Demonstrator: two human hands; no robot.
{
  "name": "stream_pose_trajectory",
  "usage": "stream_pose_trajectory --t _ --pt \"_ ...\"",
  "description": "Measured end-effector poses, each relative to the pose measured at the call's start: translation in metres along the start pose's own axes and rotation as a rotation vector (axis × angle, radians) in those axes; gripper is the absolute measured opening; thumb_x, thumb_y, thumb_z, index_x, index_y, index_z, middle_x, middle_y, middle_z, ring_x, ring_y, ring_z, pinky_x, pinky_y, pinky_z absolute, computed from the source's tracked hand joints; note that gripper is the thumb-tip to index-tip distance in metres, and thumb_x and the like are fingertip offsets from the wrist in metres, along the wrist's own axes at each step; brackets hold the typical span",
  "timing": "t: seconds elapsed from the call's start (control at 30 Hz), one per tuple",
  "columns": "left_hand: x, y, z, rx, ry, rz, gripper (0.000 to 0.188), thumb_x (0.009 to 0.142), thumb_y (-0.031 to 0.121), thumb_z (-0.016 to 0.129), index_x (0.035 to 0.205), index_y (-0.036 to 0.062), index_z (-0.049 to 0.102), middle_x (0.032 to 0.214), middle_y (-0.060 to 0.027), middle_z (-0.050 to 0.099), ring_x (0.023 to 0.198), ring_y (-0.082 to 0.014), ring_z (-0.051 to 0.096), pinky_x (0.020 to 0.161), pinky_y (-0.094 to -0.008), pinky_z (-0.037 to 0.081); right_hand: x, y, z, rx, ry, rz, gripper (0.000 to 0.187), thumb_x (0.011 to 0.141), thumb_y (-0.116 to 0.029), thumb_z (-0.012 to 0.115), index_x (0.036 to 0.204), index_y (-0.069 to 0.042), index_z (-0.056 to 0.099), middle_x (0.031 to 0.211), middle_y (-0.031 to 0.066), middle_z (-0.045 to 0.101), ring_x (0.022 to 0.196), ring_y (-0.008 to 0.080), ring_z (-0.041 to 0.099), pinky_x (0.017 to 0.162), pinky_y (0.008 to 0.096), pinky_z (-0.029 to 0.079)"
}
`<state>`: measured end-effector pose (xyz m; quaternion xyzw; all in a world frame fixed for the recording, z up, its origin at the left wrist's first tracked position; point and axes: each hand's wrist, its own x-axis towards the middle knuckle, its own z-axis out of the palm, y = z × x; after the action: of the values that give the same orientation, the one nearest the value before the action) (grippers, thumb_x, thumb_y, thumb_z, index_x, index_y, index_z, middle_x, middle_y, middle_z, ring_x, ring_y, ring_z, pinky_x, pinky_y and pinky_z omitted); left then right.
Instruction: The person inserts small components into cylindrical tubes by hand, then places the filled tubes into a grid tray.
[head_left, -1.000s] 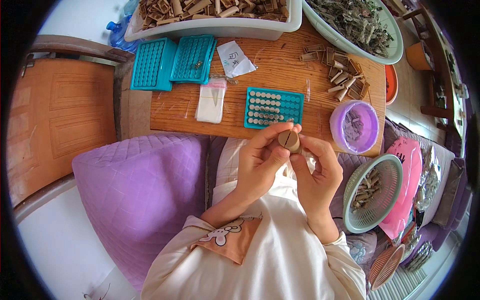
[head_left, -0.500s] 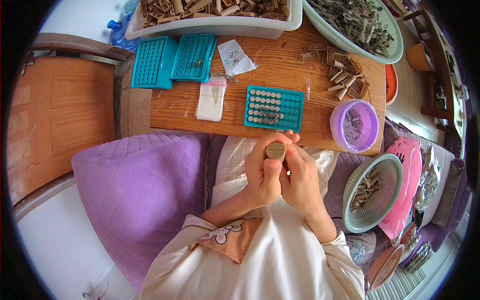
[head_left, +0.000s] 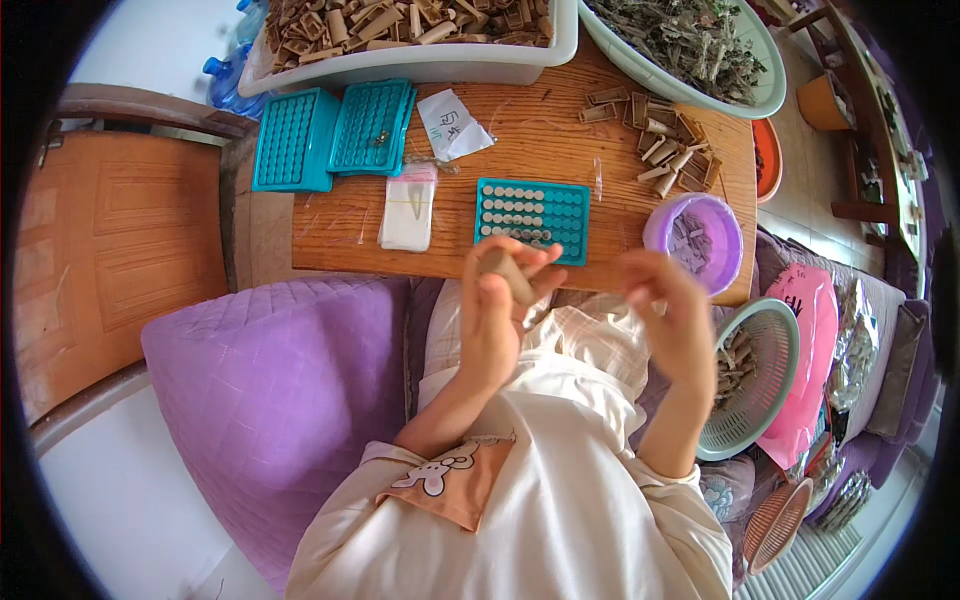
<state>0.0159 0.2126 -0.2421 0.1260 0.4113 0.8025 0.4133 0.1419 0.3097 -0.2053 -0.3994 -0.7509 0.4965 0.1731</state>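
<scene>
My left hand point(head_left: 486, 325) holds a short tan tube point(head_left: 510, 277), lying slantwise between thumb and fingers, just in front of the table edge. Beyond it lies a teal tray point(head_left: 568, 215), with small pale round discs in its left rows and bare round cells on its right. My right hand point(head_left: 668, 300) is apart from the left, near the front of a purple bucket point(head_left: 740, 250) that has a liner and grey flakes inside. Motion smears the right fingers, which look partly bent; whether they pinch anything I cannot make out.
On the wooden table point(head_left: 545, 120) are stacked teal trays point(head_left: 290, 140), white bags point(head_left: 408, 215), a paper note point(head_left: 455, 125) and loose tan half-tubes point(head_left: 660, 150). A white bin point(head_left: 420, 70) and a pale green basket point(head_left: 765, 95) stand behind. A grey-green basket point(head_left: 770, 400) sits at right.
My hands have parted. The right has moved right toward the purple bucket, while the left keeps the tube, now tilted so its side shows. The view has shifted slightly.
</scene>
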Motion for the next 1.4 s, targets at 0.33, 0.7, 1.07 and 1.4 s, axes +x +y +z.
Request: stream_pose_trajectory --t 0.33,0.7,1.07,1.4 --pt "0.008 0.0 -0.019 0.181 -0.087 -0.02 0.041 0.086 0.042 0.034 0.111 0.0092 0.038 0.074 -0.0005 0.041 0.06 -0.0066 0.035 0.052 -0.0191 0.028 0.048 0.068 -0.042 -0.902 0.018 0.316 0.02 0.071 -0.015 0.057 0.086 -0.002 0.058 0.081 0.0173 0.059 0.074 0.0316 0.056 0.067 0.0375 0.043" --pt "0.009 -0.001 -0.007 0.037 -0.057 -0.151 0.029 0.086 0.017 0.041 0.113 0.0071 0.037 0.104 -0.0064 0.044 0.095 -0.0152 0.045 0.071 -0.0246 0.045 0.035 0.054 -0.062 -0.558 0.159 0.136 0.013 0.077 -0.009 0.047 0.086 0.0 0.051 0.071 0.0161 0.058 0.067 0.027 0.058 0.058 0.0354 0.044" --pt "0.012 -0.001 -0.016 -0.835 -0.021 -0.722 0.032 0.08 0.02 0.054 0.107 0.0051 0.044 0.102 -0.0069 0.05 0.103 -0.0256 0.046 0.061 -0.0245 0.053 0.019 0.047 -0.063 -0.321 0.325 -0.018 0.009 0.074 0.001 0.05 0.081 0.001 0.056 0.075 0.0073 0.056 0.063 0.0129 0.054 0.058 0.0229 0.043" --pt "0.008 0.001 -0.01 -0.647 0.049 -0.755 0.041 0.083 0.033 0.047 0.111 0.0041 0.041 0.103 -0.0078 0.051 0.082 -0.0169 0.058 0.04 -0.0163 0.046 0.022 -0.007 0.001 -0.016 0.14 -0.347 0.019 0.07 0.007 0.051 0.086 -0.001 0.058 0.075 0.0088 0.053 0.064 0.0176 0.053 0.056 0.0243 0.042"
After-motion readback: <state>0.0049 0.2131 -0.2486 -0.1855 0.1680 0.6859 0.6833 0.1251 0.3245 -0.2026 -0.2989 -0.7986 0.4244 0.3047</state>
